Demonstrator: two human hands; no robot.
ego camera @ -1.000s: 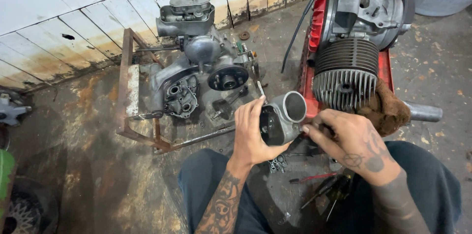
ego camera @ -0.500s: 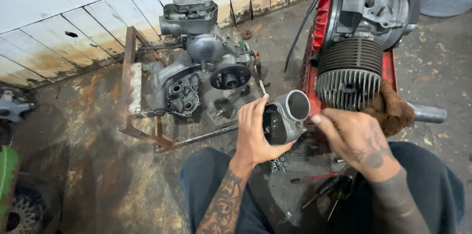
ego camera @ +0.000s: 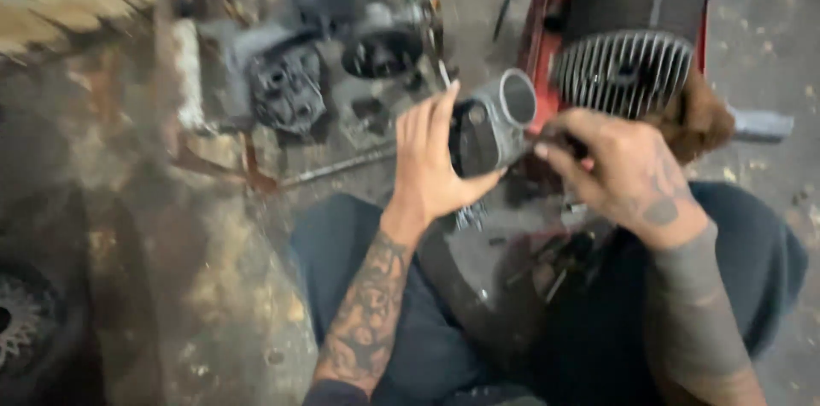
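Raised nearer, left hand [ego camera: 431, 158] fingers grip cylinder [ego camera: 491, 120]; right hand [ego camera: 623, 171] apparently pinching, finned engine [ego camera: 628, 64] behind.

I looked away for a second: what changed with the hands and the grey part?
Little: the view dipped and blurred. The left hand still cups the grey cylinder part, and the right hand still works at its side. The finned engine stays put.
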